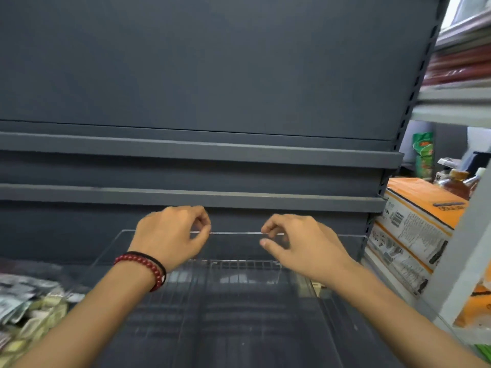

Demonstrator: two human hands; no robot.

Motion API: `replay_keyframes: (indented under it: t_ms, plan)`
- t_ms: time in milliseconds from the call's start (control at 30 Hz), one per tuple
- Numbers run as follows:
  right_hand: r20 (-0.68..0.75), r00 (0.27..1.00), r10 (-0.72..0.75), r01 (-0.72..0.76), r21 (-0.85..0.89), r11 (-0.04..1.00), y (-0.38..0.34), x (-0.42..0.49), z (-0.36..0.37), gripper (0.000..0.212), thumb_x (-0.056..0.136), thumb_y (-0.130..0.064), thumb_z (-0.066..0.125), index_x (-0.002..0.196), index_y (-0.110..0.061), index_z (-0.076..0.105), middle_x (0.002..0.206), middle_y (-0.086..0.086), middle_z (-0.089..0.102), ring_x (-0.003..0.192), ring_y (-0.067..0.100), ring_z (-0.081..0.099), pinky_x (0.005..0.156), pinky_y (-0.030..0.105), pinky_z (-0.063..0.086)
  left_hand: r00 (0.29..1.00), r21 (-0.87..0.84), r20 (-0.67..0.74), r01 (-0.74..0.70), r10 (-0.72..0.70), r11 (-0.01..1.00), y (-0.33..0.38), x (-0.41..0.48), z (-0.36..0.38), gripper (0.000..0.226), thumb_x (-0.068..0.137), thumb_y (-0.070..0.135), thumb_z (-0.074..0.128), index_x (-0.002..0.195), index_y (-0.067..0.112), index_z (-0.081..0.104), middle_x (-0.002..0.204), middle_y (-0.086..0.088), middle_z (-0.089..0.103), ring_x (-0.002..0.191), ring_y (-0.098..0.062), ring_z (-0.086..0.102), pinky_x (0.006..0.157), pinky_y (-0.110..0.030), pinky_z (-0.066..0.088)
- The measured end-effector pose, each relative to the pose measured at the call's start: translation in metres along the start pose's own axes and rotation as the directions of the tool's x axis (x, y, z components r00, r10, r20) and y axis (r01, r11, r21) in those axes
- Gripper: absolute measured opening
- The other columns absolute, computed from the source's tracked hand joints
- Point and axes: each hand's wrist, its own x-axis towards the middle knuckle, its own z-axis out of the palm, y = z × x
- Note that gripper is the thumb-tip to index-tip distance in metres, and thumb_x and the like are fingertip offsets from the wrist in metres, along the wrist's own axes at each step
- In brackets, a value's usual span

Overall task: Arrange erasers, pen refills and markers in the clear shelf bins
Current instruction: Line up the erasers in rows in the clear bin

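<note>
Both hands are on the clear bin: left hand and right hand each pinch its far top rim between thumb and curled fingers, a gap of bare rim between them. The bin sits low on the dark shelf, centre of view, and looks empty. No erasers, refills or markers that I can identify. The blurred packets near left might be stock, can't tell. Risks, my read: the grip is on a thin, slick edge only, so a pull or lift could slip out of the pinch or flex the wall. The wire grid shows through the plastic near the base; if the bin catches on it, a jerk could tip it toward the person. The right wall runs close to the stacked cartons, so a skewed slide may jam there. Transparent walls also make edges easy to misjudge.
</note>
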Motion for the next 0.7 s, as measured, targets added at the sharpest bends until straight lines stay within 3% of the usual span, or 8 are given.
replay_keyframes:
  t_ms: [133,233,333,533,700]
  plan:
    - [0.054,0.985,-0.166,0.166,0.0,0.986,-0.066,0.028,-0.004,0.022,0.092,-0.049,0.053,0.107,-0.034,0.06,0.103,-0.02,0.065,0.089,0.005,0.055,0.07,0.025,0.036,0.994,0.035,-0.031,0.105,-0.104,0.994,-0.051,-0.025,-0.029,0.015,0.092,0.047,0.044,0.096,0.04,0.057,0.095,0.025,0.062,0.087,-0.003,0.059,0.061,-0.024,0.037]
    - [0.112,0.959,-0.26,0.26,0.007,0.965,-0.113,0.046,0.009,0.021,0.091,-0.048,0.053,0.103,-0.032,0.062,0.102,-0.017,0.066,0.094,0.008,0.059,0.069,0.026,0.035,0.986,0.108,-0.061,0.164,-0.158,0.981,-0.093,-0.057,-0.043,0.016,0.091,0.048,0.044,0.096,0.039,0.056,0.098,0.023,0.063,0.093,-0.006,0.062,0.063,-0.026,0.038]
    - [0.134,0.938,-0.32,0.314,0.062,0.947,-0.159,0.064,0.027,0.021,0.091,-0.047,0.054,0.099,-0.031,0.063,0.099,-0.016,0.067,0.089,0.009,0.059,0.069,0.026,0.037,0.964,0.143,-0.058,0.265,-0.26,0.954,-0.145,-0.1,-0.056,0.018,0.091,0.05,0.044,0.095,0.038,0.057,0.098,0.021,0.065,0.094,-0.007,0.063,0.068,-0.027,0.047]
    - [0.149,0.885,-0.44,0.415,0.172,0.893,-0.236,0.094,0.074,0.019,0.09,-0.047,0.056,0.098,-0.032,0.064,0.097,-0.018,0.067,0.082,0.006,0.053,0.069,0.026,0.04,0.877,0.195,-0.066,0.479,-0.475,0.856,-0.227,-0.165,-0.061,0.025,0.092,0.053,0.042,0.11,0.039,0.053,0.113,0.016,0.06,0.099,-0.008,0.059,0.072,-0.028,0.049]
    - [0.127,0.828,-0.545,0.516,0.204,0.832,-0.291,0.121,0.097,0.015,0.09,-0.045,0.056,0.096,-0.034,0.065,0.096,-0.019,0.065,0.087,0.007,0.058,0.068,0.026,0.041,0.791,0.115,-0.104,0.612,-0.603,0.783,-0.277,-0.19,-0.069,0.029,0.091,0.049,0.048,0.114,0.032,0.054,0.109,0.01,0.057,0.097,-0.013,0.059,0.077,-0.033,0.051]
